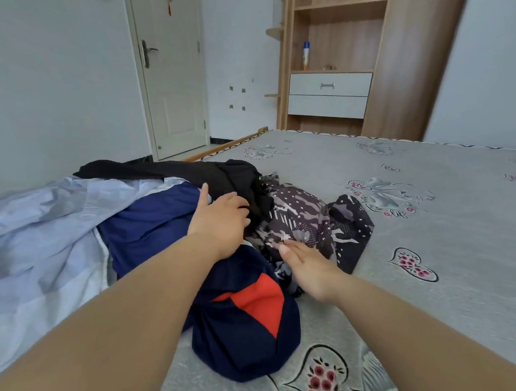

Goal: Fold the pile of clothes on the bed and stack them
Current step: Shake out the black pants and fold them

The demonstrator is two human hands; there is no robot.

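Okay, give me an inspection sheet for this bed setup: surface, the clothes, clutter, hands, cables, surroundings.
Surface: grey floral bed sheet, right half bare.
Job's things: unfolded pile: black garment, royal blue garment, patterned dark garment, navy garment with red patch. No folded stack seen.
Clutter: pale blue bedding bunched at the left.
Hands: left hand on the pile, fingers curled into the black garment; right hand with straight fingers touching the patterned garment.
Cables: nothing seen.
Surroundings: closed door, wooden shelf unit with drawers, spray bottle.
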